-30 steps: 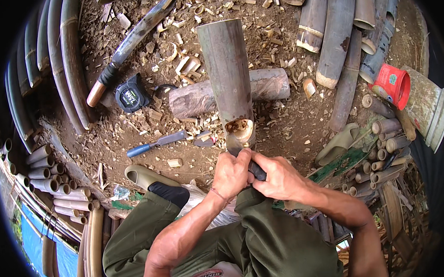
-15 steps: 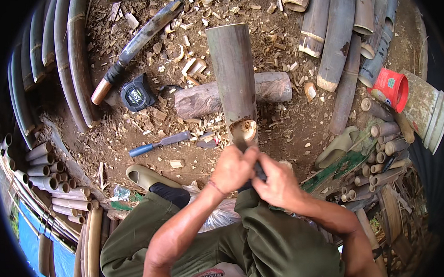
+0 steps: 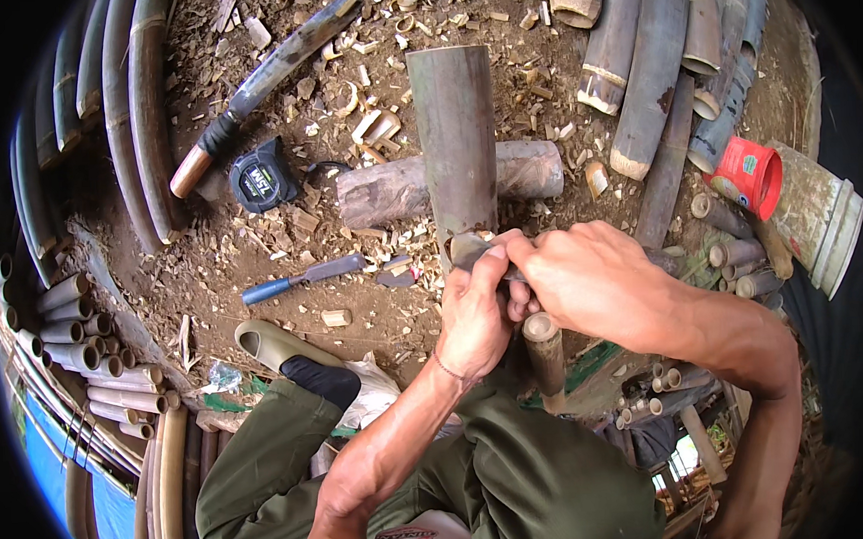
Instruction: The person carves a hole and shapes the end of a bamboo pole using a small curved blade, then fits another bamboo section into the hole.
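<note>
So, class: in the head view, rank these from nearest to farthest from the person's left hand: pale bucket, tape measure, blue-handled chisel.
1. Blue-handled chisel: left of the left hand.
2. Tape measure: farther up and left.
3. Pale bucket: far right.

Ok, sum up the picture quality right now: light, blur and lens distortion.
Head view: soft daylight without strong shadows around the left hand and right hand, both fairly sharp; head view: the long bamboo poles at upper left bow along the fisheye's rim; head view: corners black out, and the blue sheet at lower left glows brightly.
</note>
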`<state>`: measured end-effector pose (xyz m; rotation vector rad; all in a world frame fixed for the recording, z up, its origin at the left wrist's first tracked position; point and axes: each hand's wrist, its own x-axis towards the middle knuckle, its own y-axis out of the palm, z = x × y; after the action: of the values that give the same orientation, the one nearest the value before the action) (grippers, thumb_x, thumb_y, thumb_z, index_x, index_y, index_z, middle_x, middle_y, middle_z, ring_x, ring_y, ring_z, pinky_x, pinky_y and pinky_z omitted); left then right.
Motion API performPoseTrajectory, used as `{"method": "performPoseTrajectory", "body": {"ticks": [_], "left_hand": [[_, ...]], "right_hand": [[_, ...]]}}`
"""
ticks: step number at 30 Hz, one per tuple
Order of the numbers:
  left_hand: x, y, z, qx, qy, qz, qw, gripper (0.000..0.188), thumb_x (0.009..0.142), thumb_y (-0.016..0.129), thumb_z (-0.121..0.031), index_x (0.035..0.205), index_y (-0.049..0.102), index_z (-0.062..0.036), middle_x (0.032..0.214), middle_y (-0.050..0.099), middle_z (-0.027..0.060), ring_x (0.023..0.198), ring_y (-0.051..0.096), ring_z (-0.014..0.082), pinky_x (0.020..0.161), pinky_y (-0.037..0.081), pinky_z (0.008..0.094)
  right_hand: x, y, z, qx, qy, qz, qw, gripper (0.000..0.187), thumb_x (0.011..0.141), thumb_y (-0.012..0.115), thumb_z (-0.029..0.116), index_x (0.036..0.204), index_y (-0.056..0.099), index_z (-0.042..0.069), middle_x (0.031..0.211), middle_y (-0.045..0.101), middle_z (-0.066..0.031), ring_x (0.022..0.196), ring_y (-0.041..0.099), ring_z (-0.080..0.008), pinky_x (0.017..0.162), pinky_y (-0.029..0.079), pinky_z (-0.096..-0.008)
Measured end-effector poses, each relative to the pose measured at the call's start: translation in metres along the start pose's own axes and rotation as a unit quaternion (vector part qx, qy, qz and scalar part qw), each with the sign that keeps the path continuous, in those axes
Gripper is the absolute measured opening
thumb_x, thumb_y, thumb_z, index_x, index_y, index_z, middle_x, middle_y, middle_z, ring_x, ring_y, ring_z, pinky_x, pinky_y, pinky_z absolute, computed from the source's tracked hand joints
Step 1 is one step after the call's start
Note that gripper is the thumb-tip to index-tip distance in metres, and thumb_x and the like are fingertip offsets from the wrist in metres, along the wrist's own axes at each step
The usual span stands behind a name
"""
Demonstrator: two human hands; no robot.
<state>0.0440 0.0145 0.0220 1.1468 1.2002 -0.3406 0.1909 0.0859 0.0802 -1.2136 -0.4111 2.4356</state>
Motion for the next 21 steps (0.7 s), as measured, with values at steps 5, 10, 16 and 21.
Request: {"method": "performPoseTrajectory", "body": {"ticks": [5, 10, 16, 21], "left_hand": [[0.000, -0.009, 0.008, -0.184, 0.001, 0.018, 0.983, 0.030, 0.101, 0.050, -0.027, 0.119, 0.062, -0.0062, 0.074, 0.058, -0.0018, 0.064, 0.054, 0.0098, 0.061, 0.045, 0.0260], [-0.003, -0.027, -0.001, -0.300, 0.017, 0.107, 0.948, 0.040, 0.104, 0.039, -0.041, 0.112, 0.061, -0.0083, 0.095, 0.070, 0.0029, 0.084, 0.065, 0.0158, 0.081, 0.053, 0.0338], [-0.036, -0.101, -0.103, 0.464, 0.146, -0.115, 0.866, 0.054, 0.094, 0.065, -0.033, 0.130, 0.054, 0.0065, 0.095, 0.071, 0.0197, 0.078, 0.070, 0.0215, 0.076, 0.056, 0.0318], [-0.020, -0.204, -0.260, 0.697, 0.371, -0.514, 0.334, 0.074, 0.076, 0.068, -0.019, 0.139, 0.037, 0.0034, 0.130, 0.046, 0.0233, 0.115, 0.050, 0.0422, 0.101, 0.043, 0.0485]], "right_hand": [[0.022, -0.017, 0.013, -0.154, -0.041, 0.064, 0.985, 0.008, 0.076, 0.068, 0.015, 0.071, 0.074, 0.011, 0.075, 0.071, -0.0115, 0.073, 0.072, -0.0274, 0.061, 0.056, -0.0390], [0.066, -0.035, 0.036, -0.266, -0.085, 0.105, 0.955, 0.009, 0.073, 0.070, 0.017, 0.075, 0.075, 0.009, 0.078, 0.073, -0.0122, 0.074, 0.073, -0.0275, 0.061, 0.057, -0.0378], [0.000, 0.023, -0.046, -0.080, -0.094, 0.081, 0.989, 0.024, 0.074, 0.071, 0.023, 0.085, 0.061, 0.005, 0.073, 0.066, -0.0183, 0.072, 0.066, -0.0400, 0.062, 0.053, -0.0467], [-0.068, 0.098, -0.051, 0.164, 0.043, -0.275, 0.946, 0.033, 0.077, 0.070, 0.016, 0.106, 0.062, 0.005, 0.079, 0.064, -0.0175, 0.077, 0.064, -0.0401, 0.071, 0.050, -0.0463]]}}
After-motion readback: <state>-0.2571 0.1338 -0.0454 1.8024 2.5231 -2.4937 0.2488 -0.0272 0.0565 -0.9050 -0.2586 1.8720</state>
